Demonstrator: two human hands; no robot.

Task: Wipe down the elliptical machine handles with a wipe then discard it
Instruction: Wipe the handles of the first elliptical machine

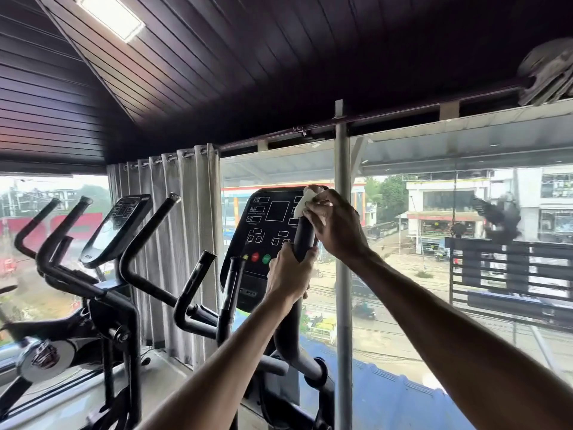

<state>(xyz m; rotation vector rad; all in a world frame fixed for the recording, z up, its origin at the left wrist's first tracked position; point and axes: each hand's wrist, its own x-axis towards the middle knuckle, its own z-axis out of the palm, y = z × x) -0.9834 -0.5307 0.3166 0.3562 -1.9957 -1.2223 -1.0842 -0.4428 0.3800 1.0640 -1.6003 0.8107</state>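
Wiping is in hand: right grip pinches the wipe against the top of the handle, the wipe lying between fingers and handle. Left grip clasps the same handle just below. Next, likely, the wipe slides down, so the left grip must shift; the left handle probably follows.

Dark slatted ceiling, lit panel — grey curtain beside glass wall, street beyond.
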